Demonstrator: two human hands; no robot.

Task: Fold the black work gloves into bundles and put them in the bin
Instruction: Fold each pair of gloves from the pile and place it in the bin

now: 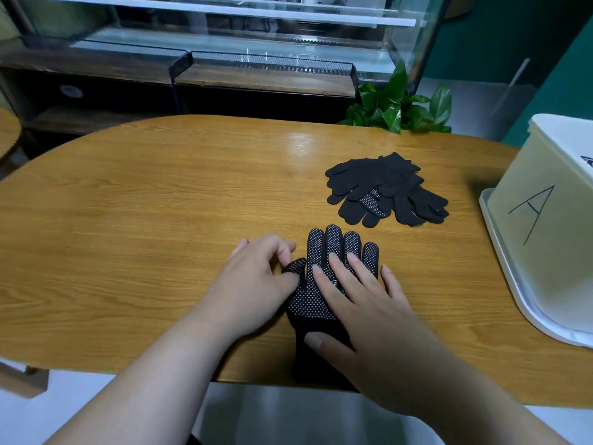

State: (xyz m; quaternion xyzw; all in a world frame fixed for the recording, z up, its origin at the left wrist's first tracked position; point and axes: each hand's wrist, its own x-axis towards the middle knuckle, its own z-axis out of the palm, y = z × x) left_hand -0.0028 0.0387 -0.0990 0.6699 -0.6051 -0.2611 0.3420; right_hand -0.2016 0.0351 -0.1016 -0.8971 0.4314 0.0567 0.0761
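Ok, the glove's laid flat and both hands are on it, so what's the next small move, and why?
Probably fold the thumb of the glove in over its dotted palm. The left hand pinches that thumb, which sticks out sideways, and the right hand presses the glove flat on the table, so it should not slide.

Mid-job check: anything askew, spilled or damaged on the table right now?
Nothing spilled or damaged. The waiting gloves lie in a loose, crisscross heap, not stacked. The dotted glove under the right hand lies flat, its cuff reaching the table's near edge; the left hand pinches its thumb.
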